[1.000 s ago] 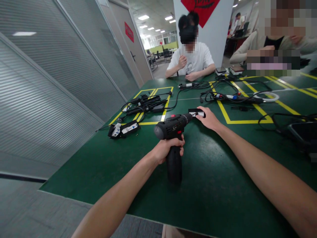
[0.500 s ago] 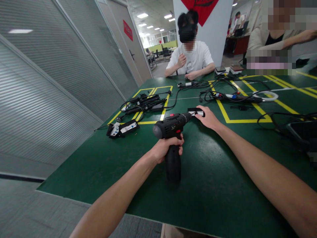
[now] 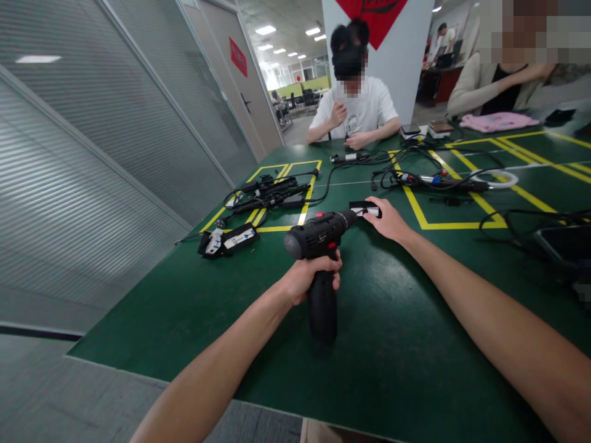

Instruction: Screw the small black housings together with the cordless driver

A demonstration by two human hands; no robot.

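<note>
My left hand [image 3: 310, 277] grips the handle of a black cordless drill [image 3: 318, 246] with a red switch on top, held above the green table [image 3: 397, 344]. The drill's nose points away from me at a small black and white part [image 3: 365, 209] lying on the table. My right hand [image 3: 390, 219] rests on that part and holds it down by its right end. The drill's tip meets the part's left end.
A black and white unit [image 3: 226, 240] lies at the left, with black cables and adapters [image 3: 270, 192] behind it. More cables and a white ring [image 3: 503, 179] lie at the back right. A person in a white shirt [image 3: 355, 111] sits opposite; another person sits at the far right.
Both hands and the drill have stayed almost where they were. The person at the far right has shifted an arm, and a pink object now shows on the table.
</note>
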